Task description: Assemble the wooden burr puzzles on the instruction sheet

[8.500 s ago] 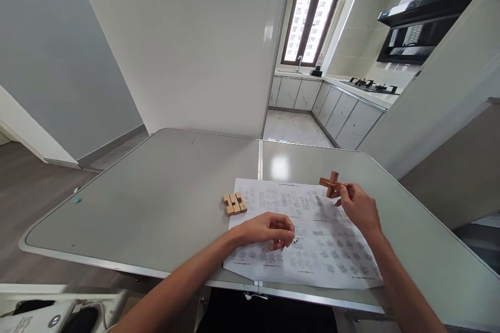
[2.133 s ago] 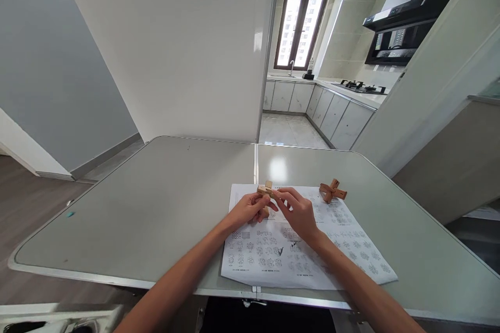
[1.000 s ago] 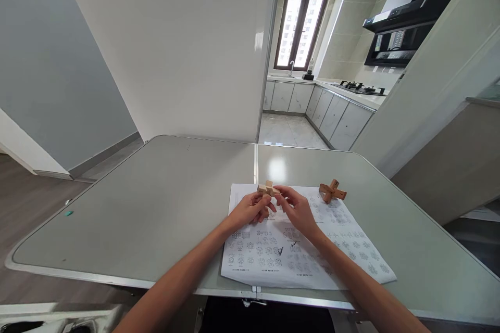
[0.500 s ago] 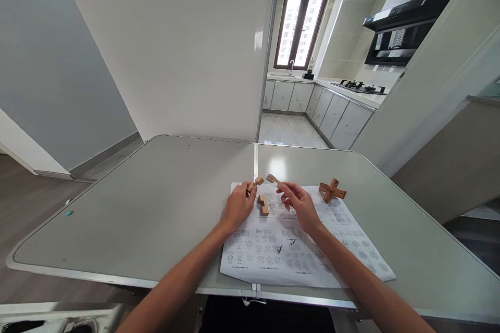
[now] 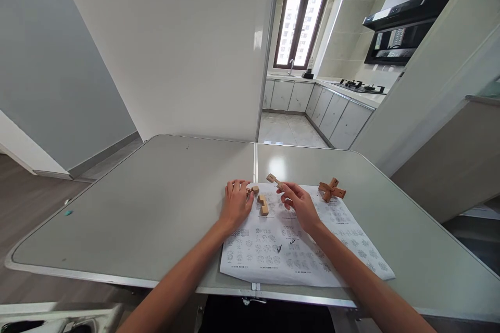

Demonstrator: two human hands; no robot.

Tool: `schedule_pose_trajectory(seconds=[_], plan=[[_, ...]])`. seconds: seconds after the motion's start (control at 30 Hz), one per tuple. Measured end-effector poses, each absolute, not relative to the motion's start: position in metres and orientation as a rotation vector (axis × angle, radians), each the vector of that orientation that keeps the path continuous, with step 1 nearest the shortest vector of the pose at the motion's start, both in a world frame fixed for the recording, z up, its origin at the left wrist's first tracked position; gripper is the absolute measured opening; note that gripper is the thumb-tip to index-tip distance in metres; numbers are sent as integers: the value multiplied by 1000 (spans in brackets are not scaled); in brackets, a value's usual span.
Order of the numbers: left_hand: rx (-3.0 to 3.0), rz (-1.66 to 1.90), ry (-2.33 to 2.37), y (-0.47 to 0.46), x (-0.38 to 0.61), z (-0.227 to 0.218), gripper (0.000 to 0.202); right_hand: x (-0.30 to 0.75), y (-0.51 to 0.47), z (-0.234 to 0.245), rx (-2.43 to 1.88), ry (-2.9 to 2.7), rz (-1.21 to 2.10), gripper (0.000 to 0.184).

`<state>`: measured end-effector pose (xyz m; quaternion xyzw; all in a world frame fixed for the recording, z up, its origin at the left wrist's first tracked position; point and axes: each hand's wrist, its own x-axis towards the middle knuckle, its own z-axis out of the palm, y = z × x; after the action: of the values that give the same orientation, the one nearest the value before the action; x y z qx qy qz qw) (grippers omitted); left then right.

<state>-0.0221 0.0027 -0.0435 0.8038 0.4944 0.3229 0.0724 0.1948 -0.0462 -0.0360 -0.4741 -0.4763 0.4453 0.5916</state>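
My left hand rests low on the far left corner of a printed diagram sheet, fingers closed on a pale wooden puzzle piece that touches the paper. My right hand pinches a second pale notched piece and holds it a little above the sheet. A third pale piece lies loose on the paper between my hands. A darker brown assembled wooden cross puzzle stands on the sheet's far right corner, untouched.
The sheet lies on a grey folding table with a metal rim and a centre seam. A small teal speck sits near the table's left edge. A white wall panel and a kitchen with cabinets lie beyond.
A second ago both hands held the pale pieces joined together; they have come apart into three. My left hand has lowered its piece to the paper, and one piece lies loose between my hands.
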Motion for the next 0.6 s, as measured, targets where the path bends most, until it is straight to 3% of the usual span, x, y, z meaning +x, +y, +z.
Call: schedule_pose_trajectory(seconds=[0.27,0.6], plan=[[2552,949,1141,-11,-17,-29,67,193,-48,-31,-1087,-1064,1056,40],[2539,904,921,-7,-19,-33,62,193,-47,-34,-1060,-1005,1113,39]])
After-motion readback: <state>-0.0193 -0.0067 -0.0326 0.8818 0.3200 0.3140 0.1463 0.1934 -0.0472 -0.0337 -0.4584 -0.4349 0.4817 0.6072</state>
